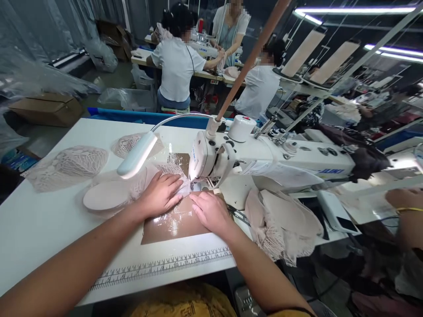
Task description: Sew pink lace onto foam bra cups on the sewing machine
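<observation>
My left hand [163, 193] lies flat with fingers spread on a pale pink lace piece [170, 169], left of the needle of a white sewing machine [201, 158]. Close to the presser foot, my right hand [209, 211] is closed, its fingertips at the near edge of the same lace fabric. Both hands rest over a brown plate with clear, shiny film [175, 229] taped on the table. A smooth pale pink molded cup [105, 196] with lace lies beside my left wrist. Fabric under my fingers is partly hidden.
More lace pieces [81, 160] lie on the table's left. A lamp [137, 156] hangs low over them. Right of the machine are scissors [239, 215], piled lace cups [284, 220] and a white device [337, 211]. A printed ruler [161, 267] runs along the front. Co-workers sit beyond.
</observation>
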`<state>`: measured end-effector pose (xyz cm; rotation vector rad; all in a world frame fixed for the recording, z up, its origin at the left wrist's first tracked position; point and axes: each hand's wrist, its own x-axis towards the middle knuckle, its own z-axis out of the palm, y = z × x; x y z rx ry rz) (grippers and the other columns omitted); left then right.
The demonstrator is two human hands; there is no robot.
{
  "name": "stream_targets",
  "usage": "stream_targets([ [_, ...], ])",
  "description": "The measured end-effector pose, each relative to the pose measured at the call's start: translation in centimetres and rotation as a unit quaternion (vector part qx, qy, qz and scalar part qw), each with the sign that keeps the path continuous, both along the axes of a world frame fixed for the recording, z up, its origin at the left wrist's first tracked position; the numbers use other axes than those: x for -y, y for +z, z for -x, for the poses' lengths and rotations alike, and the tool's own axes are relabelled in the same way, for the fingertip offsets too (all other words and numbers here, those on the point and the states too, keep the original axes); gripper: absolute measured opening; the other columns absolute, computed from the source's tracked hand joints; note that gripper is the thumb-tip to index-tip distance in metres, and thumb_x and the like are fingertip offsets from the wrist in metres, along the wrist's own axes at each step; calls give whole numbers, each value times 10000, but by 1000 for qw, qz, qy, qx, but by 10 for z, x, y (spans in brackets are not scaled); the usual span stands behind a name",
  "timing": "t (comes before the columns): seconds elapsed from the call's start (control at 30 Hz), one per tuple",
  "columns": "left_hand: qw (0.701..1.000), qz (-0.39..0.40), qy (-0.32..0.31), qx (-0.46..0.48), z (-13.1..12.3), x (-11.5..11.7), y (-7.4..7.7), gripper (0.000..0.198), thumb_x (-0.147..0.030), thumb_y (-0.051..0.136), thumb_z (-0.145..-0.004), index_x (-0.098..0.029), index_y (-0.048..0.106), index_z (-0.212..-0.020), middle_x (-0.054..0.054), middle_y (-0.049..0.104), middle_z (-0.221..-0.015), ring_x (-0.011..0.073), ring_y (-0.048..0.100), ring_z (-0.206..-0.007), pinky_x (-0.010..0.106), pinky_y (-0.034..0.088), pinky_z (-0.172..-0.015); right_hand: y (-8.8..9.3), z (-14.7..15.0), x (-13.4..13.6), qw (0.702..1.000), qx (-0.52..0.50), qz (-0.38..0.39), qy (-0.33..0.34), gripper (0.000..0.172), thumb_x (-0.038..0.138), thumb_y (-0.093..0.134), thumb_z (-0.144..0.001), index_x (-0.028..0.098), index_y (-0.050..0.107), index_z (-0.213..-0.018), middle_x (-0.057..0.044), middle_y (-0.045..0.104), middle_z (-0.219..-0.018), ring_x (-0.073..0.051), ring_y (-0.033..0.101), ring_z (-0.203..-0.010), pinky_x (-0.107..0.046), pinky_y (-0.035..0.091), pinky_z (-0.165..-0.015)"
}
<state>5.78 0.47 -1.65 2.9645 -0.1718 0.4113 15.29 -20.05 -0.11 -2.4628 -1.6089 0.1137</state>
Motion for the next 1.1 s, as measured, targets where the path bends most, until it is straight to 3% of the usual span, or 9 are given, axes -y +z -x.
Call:
stream_targets([
  [0.17,1000,13,23,3,6,-4,-2,438,-399,416,-949,-150,603,-1258,167,544,-1353,344,515,-1199,581,344,-1022,32,2,27,997,-75,-12,20,369,206,487,-916,197,572,-1275,-79,641,-1120,-188,604,-999,-292,463,-838],
  [0.3,999,21,36,-5,8,-6,0,436,-393,421,-941,-154,606,-1255,163,538,-1361,335,503,-1219,567,349,-1023,56,-7,82,996,-55,-34,-65,379,267,450,-944,187,549,-1301,-93,634,-1174,-199,619,-1008,-307,486,-817],
  [0.4,999,33,39,-10,8,-7,0,439,-395,415,-939,-159,604,-1259,156,538,-1363,334,501,-1227,561,341,-1032,57,-21,131,986,24,-15,-167,393,284,468,-925,149,565,-1281,-127,621,-1194,-256,602,-1049,-349,477,-827],
  [0.53,999,30,32,-8,5,-8,-2,464,-410,416,-926,-142,619,-1245,161,560,-1336,343,525,-1197,533,375,-1004,38,-35,173,951,77,58,-293,462,327,530,-895,116,548,-1306,-158,601,-1217,-305,579,-1059,-360,443,-808],
  [0.6,1000,12,26,0,3,-10,-4,490,-426,399,-927,-120,631,-1231,174,567,-1323,347,540,-1172,506,400,-974,27,-39,180,945,72,69,-312,429,350,535,-900,131,575,-1268,-146,614,-1178,-281,587,-1016,-328,420,-759],
  [0.77,1000,-12,11,13,-1,-13,-7,539,-453,350,-942,-87,642,-1210,177,584,-1302,340,554,-1151,473,415,-952,9,-47,182,945,80,52,-314,227,248,455,-927,134,650,-949,-103,647,-923,-208,579,-813,-293,319,-633],
  [0.9,1000,-13,8,16,-1,-13,-7,541,-447,337,-947,-80,644,-1200,180,584,-1301,335,559,-1150,464,419,-954,15,-54,184,942,92,23,-322,202,234,445,-920,132,620,-923,-101,638,-895,-206,561,-796,-295,304,-640],
  [1.1,1000,4,21,8,-1,-12,-6,508,-450,345,-937,-126,645,-1188,160,584,-1305,328,553,-1171,469,417,-973,30,-62,167,932,161,-106,-309,211,263,453,-913,140,624,-936,-109,639,-903,-222,551,-805,-298,309,-657],
])
